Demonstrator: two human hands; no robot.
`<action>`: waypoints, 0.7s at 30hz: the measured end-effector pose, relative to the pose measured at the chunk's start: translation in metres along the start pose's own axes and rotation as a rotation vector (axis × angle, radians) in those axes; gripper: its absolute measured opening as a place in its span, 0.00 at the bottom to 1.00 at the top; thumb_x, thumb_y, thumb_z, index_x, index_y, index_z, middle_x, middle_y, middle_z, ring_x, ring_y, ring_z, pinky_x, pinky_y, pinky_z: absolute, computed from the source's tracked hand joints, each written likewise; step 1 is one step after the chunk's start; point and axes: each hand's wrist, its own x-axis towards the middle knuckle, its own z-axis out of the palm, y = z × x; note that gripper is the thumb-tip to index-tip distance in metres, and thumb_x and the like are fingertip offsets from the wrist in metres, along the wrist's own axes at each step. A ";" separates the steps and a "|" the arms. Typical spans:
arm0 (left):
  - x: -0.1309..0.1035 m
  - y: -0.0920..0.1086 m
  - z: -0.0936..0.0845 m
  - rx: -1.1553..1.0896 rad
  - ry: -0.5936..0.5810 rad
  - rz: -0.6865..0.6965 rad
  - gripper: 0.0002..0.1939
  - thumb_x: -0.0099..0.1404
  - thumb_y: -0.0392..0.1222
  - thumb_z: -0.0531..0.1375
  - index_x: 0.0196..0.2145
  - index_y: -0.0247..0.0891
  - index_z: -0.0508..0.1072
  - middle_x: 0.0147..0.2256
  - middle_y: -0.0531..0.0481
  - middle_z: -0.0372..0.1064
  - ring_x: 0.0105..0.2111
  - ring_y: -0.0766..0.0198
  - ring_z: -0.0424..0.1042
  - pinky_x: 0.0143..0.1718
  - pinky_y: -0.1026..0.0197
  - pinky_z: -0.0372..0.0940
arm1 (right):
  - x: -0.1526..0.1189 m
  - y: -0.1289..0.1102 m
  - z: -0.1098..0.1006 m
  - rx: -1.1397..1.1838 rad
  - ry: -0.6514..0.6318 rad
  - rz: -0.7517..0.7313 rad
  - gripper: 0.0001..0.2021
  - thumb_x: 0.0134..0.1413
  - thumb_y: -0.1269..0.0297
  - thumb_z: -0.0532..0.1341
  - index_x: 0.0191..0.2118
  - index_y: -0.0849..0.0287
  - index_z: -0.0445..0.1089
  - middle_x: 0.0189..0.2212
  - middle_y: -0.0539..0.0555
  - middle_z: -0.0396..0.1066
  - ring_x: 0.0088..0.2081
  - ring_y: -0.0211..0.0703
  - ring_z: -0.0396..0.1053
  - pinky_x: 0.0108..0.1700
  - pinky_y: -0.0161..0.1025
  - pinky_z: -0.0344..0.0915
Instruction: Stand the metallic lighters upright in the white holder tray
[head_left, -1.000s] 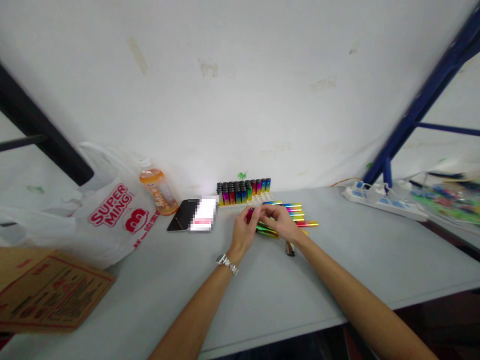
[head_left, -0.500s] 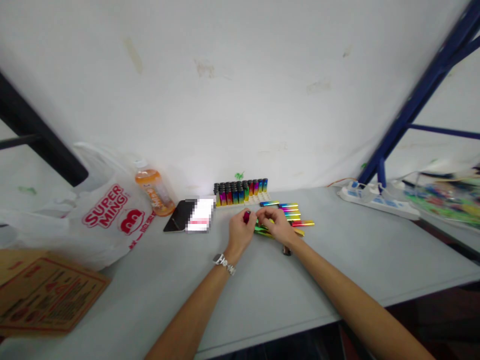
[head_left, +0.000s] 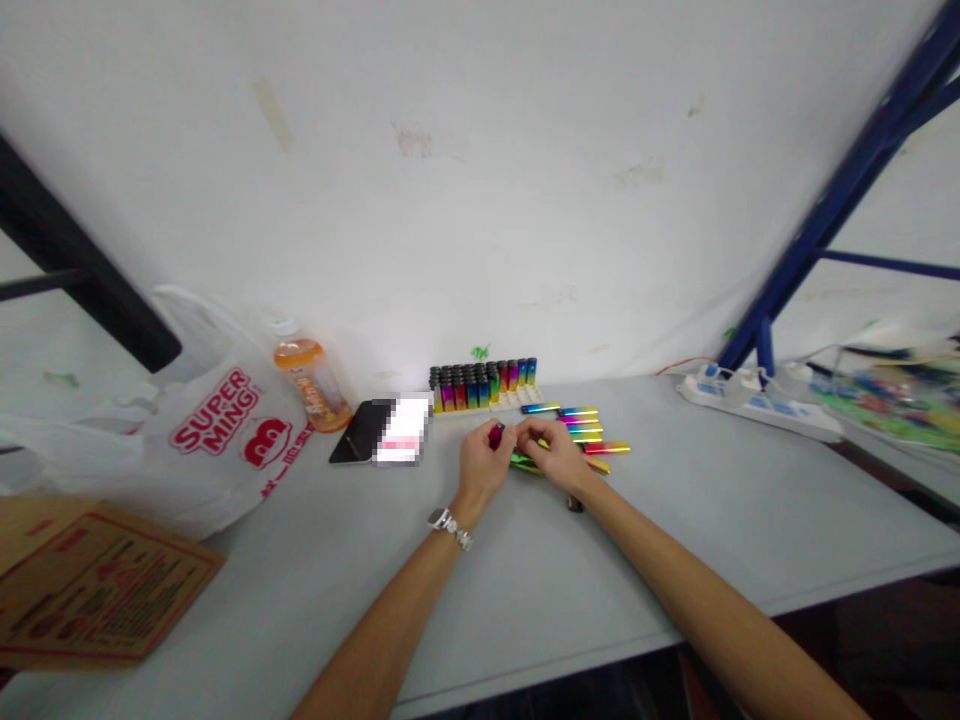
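My left hand (head_left: pixel 484 462) is closed around a dark magenta lighter (head_left: pixel 496 434), one end of which shows above the fist. Close beside it, my right hand (head_left: pixel 551 450) has its fingers bent into a pinch near the left fingertips; whatever it holds is hidden. Beneath and to the right of the right hand lie several loose, shiny rainbow-coloured lighters (head_left: pixel 609 448), partly covered by that hand. Behind both hands, rows of upright lighters (head_left: pixel 480 386) with dark tops stand in a white tray (head_left: pixel 517 399), with bare slots at its front right.
A black tablet or phone-like device (head_left: pixel 362 432), partly blurred out, lies left of the hands. Farther left are an orange drink bottle (head_left: pixel 311 385), a white plastic bag (head_left: pixel 225 470) and a cardboard box (head_left: pixel 112 585). A small dark object (head_left: pixel 575 504) sits by my right wrist. A power strip (head_left: pixel 757 402) lies right.
Both hands stay close together in nearly the same place, with only slight finger movement. The view has shifted a little.
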 end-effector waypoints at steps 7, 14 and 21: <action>-0.003 0.004 -0.003 -0.021 -0.033 0.031 0.23 0.65 0.56 0.53 0.20 0.39 0.56 0.19 0.58 0.49 0.22 0.69 0.51 0.25 0.63 0.45 | 0.000 -0.001 0.000 -0.012 0.013 -0.019 0.06 0.52 0.69 0.56 0.28 0.60 0.70 0.21 0.48 0.67 0.25 0.35 0.62 0.31 0.33 0.59; -0.001 -0.001 0.001 0.025 0.027 -0.014 0.21 0.65 0.53 0.53 0.19 0.39 0.58 0.18 0.58 0.51 0.21 0.69 0.52 0.25 0.63 0.45 | -0.001 -0.002 0.000 -0.010 -0.005 0.008 0.06 0.52 0.69 0.57 0.31 0.61 0.72 0.22 0.48 0.68 0.25 0.36 0.63 0.31 0.34 0.60; 0.002 -0.002 0.002 0.053 0.024 -0.009 0.15 0.62 0.45 0.53 0.20 0.39 0.58 0.18 0.58 0.51 0.21 0.69 0.52 0.25 0.63 0.45 | -0.001 -0.001 -0.001 -0.026 -0.007 0.017 0.07 0.51 0.70 0.56 0.31 0.61 0.72 0.21 0.47 0.68 0.24 0.35 0.62 0.31 0.34 0.60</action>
